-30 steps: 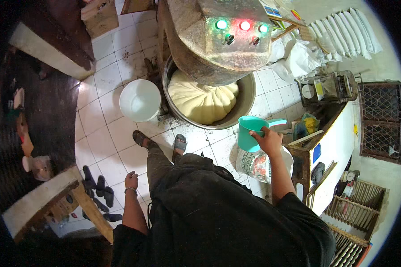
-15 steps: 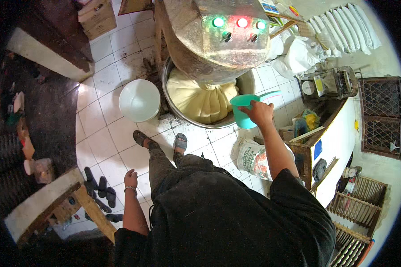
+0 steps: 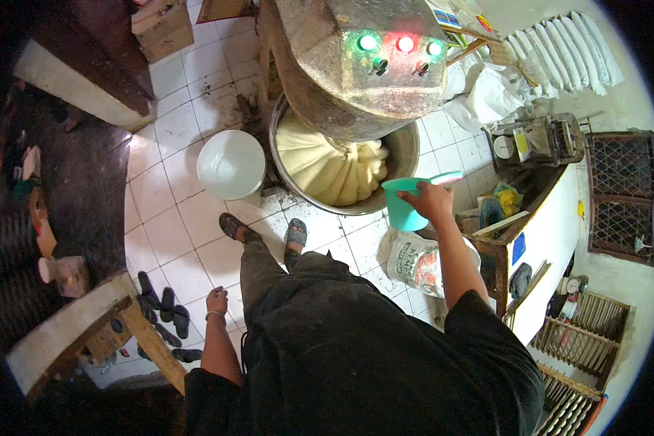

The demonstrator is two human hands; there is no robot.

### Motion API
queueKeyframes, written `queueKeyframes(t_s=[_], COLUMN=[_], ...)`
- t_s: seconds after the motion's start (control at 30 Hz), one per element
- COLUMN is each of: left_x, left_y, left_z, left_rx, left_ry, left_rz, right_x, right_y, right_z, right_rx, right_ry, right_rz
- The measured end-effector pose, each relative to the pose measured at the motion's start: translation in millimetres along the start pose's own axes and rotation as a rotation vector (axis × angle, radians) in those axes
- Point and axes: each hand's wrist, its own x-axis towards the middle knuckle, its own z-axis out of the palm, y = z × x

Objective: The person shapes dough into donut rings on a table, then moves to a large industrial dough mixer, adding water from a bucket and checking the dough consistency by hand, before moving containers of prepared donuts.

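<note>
My right hand (image 3: 434,203) grips a teal plastic dipper (image 3: 405,212) by its rim, near the long handle. The dipper hangs just outside the front right rim of a large steel mixing bowl (image 3: 280,156). Inside the bowl lies a big mass of pale dough (image 3: 327,171), gathered in folds under the mixer head (image 3: 363,109). The dipper's inside cannot be made out. At my left side hangs my left hand (image 3: 216,299), its fingers loosely curled with nothing visible in them.
A white bucket (image 3: 231,166) stands left of the bowl. Below the dipper sits a printed white tub (image 3: 414,261). On the right is a worktable (image 3: 548,251) with a scale (image 3: 512,145). Slippers (image 3: 167,305) lie on the tiles at left. Stacked white sacks (image 3: 559,54) are far right.
My right hand has drawn the dipper back toward me and slightly right, away from the bowl's rim. The dough has shifted in its folds. My left hand has dropped slightly.
</note>
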Motion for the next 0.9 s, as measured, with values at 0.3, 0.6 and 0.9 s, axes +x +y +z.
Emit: queueKeyframes(t_s=[0.3,0.6,0.9], left_x=[-2.0,1.3,27.0], left_y=[89.0,25.6,0.9], left_z=[-2.8,-5.5,-37.0], left_rx=[-0.165,-0.015,-0.05], left_ry=[0.059,0.027,0.006], left_rz=[0.258,0.075,-0.011], right_x=[32.9,-49.5,-96.8], right_y=[-10.3,-22.8,-205.5], right_z=[-4.1,15.1,-45.9], right_rx=[-0.04,0.224,0.72], right_ry=[-0.042,0.154,0.04], right_rz=[0.055,0.083,-0.425])
